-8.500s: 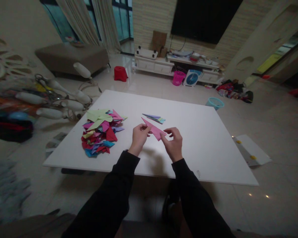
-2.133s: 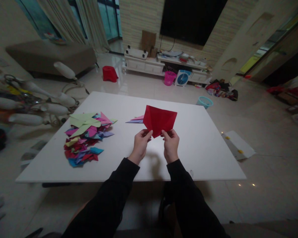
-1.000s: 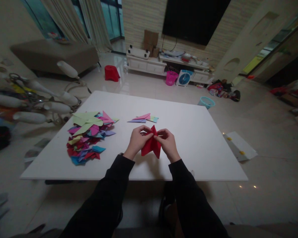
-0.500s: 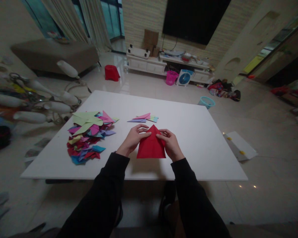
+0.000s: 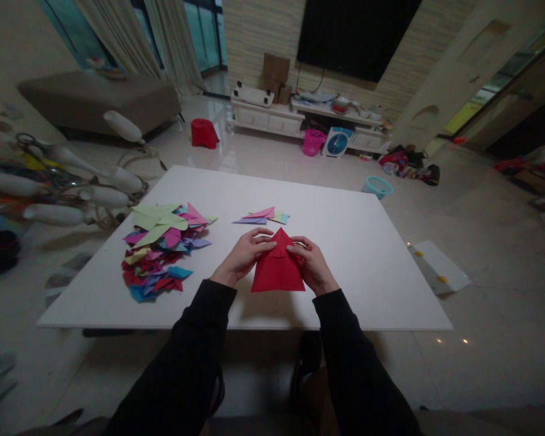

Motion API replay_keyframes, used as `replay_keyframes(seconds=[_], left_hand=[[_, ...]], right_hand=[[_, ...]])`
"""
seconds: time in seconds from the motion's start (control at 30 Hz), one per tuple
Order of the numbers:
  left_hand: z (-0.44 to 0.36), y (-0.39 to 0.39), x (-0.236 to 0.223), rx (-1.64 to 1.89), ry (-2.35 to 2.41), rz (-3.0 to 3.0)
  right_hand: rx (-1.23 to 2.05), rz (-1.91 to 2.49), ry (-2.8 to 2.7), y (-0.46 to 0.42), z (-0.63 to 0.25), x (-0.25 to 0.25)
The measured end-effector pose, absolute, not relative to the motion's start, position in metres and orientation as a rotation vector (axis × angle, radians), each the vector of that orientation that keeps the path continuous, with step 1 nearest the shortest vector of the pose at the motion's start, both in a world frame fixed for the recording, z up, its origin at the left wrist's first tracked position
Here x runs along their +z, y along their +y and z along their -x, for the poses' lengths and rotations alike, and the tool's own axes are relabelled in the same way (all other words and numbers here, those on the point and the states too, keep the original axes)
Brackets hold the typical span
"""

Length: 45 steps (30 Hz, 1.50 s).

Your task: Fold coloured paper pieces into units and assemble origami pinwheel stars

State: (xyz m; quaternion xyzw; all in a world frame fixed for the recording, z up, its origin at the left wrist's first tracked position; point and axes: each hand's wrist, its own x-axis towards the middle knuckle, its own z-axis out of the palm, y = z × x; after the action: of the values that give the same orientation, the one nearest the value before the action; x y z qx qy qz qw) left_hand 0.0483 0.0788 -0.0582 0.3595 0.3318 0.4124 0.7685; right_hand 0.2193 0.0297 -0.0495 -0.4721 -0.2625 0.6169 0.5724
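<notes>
A sheet of red paper (image 5: 279,272), folded to a point at its far end, is held up over the near part of the white table (image 5: 345,242). My left hand (image 5: 246,254) grips its left edge, the thumb lying on top and the fingers curled behind. On the opposite edge, my right hand (image 5: 311,260) pinches the paper the same way. Creases run across and down the upper part. Beyond my hands lie several folded paper pieces (image 5: 260,216) in pink, green and blue. To the left is a heap of colourful folded paper (image 5: 163,242), with a large light green piece (image 5: 157,221) on top.
Left of the table stands a lamp fixture with several white shades (image 5: 102,197). A light blue basket (image 5: 378,186) is on the floor past the far right corner. A white board (image 5: 440,266) lies near the right edge. A red stool (image 5: 204,133) stands farther back.
Both hands keep their grip. The red paper has shifted very slightly, and the crease across its upper part shows more plainly.
</notes>
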Motion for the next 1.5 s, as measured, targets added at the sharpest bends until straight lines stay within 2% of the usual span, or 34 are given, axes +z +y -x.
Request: replay_keyframes(seconds=[0.47,1.5], left_hand=[[-0.048,0.081,-0.066,0.948,0.975,-1.156],[-0.051,0.079,-0.069,0.912,0.819,-1.058]], right_hand=[[1.209,1.282,-0.853,0.033,-0.223,-0.069],[1.180,1.228,-0.910,0.034,-0.218,-0.065]])
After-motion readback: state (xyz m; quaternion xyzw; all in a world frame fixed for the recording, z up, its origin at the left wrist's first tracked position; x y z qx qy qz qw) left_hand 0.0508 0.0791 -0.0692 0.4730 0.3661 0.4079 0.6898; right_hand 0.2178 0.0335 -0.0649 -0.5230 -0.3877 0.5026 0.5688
